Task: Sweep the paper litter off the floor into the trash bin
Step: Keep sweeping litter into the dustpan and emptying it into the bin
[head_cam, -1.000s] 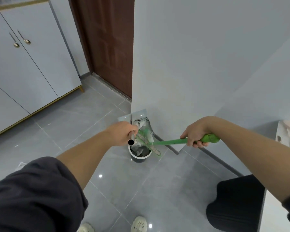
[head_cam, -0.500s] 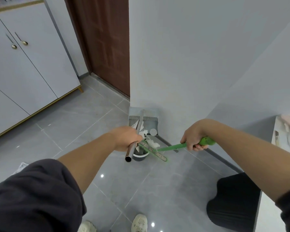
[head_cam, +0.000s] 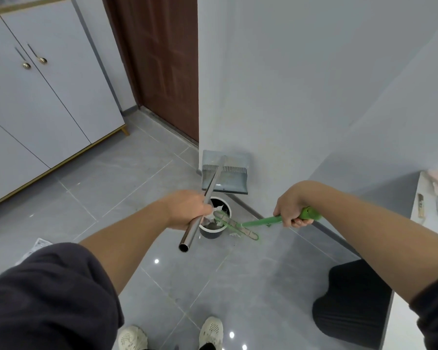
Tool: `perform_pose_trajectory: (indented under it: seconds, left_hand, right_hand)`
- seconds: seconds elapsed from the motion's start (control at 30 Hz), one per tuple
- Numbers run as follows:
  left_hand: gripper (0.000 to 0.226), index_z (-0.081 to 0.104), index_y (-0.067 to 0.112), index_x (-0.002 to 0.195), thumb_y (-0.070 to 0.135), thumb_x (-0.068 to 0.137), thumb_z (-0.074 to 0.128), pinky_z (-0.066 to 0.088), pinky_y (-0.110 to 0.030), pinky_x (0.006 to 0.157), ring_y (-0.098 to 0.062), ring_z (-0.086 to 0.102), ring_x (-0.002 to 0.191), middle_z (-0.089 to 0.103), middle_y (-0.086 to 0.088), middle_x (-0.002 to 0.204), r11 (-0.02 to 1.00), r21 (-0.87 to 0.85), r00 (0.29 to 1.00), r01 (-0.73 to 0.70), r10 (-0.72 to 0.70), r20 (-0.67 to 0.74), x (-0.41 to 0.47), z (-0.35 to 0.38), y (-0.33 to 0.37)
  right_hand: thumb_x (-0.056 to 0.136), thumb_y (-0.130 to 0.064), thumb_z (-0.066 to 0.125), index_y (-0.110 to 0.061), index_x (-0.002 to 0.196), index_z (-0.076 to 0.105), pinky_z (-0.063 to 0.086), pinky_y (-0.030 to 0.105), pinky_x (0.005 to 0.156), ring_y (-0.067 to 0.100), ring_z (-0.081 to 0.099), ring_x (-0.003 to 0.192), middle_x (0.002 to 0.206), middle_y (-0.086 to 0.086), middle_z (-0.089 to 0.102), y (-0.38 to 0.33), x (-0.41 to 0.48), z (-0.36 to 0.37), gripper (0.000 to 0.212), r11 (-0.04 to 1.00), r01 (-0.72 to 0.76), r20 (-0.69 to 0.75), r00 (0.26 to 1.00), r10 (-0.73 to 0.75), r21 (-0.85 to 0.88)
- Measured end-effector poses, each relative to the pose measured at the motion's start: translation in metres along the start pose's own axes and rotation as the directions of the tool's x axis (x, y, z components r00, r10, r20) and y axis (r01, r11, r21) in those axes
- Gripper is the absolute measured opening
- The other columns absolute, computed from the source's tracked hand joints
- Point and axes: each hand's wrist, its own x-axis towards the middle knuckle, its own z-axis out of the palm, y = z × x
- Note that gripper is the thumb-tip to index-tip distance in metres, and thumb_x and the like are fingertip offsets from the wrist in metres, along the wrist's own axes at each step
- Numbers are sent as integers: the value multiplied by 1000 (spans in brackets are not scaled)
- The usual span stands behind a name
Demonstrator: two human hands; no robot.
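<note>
My left hand (head_cam: 187, 209) grips the steel handle of a grey dustpan (head_cam: 232, 179), whose pan stands beyond the bin, by the white wall's corner. My right hand (head_cam: 292, 210) grips the green handle of a small broom (head_cam: 240, 224), its head lying across the bin's right rim. The round dark trash bin (head_cam: 213, 232) stands on the floor between my hands, with crumpled white paper (head_cam: 213, 215) inside it. One white scrap (head_cam: 234, 233) lies on the floor under the broom head, just right of the bin.
A brown door (head_cam: 159, 61) and white cabinets (head_cam: 43, 97) stand at the back left. A printed paper sheet (head_cam: 37, 247) lies on the grey tiles at the left. A dark seat (head_cam: 352, 301) and a white counter edge (head_cam: 415, 210) are at the right. My shoes (head_cam: 210, 332) are at the bottom.
The dustpan has swung from tipped over the bin to beyond it by the wall. The broom head dropped lower across the bin's rim, and paper now lies in the bin.
</note>
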Motion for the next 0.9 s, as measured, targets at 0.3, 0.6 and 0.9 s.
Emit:
perform_pose_trajectory:
  seconds: [0.3, 0.6, 0.9]
  left_hand:
    - [13, 57, 12, 99, 9, 90, 48, 51, -39, 71, -30, 59, 89, 59, -12, 94, 997, 55, 994, -59, 53, 97, -17, 23, 19]
    - [20, 52, 10, 112, 9, 94, 43, 49, -41, 77, -32, 56, 93, 49, -11, 90, 999, 33, 996, -32, 29, 84, -27, 5, 21]
    - [18, 65, 23, 100, 10, 91, 56, 48, -33, 71, -22, 58, 81, 61, -1, 87, 929, -329, 951, 171, -242, -190, -41, 11, -17]
  right_hand:
    - [92, 1, 41, -5, 137, 39, 32, 21, 42, 12, 35, 48, 61, 4, 39, -1, 1, 10, 46, 999, -17, -29, 999, 16, -34]
    - [95, -13, 49, -6, 131, 47, 33, 17, 39, 10, 36, 47, 64, 2, 40, -4, -10, 9, 37, 1000, -17, -94, 995, 19, 25]
    - [95, -8, 43, -8, 121, 46, 33, 22, 43, 13, 38, 43, 62, 5, 43, -13, -12, 6, 27, 980, -23, -232, 972, -24, -197]
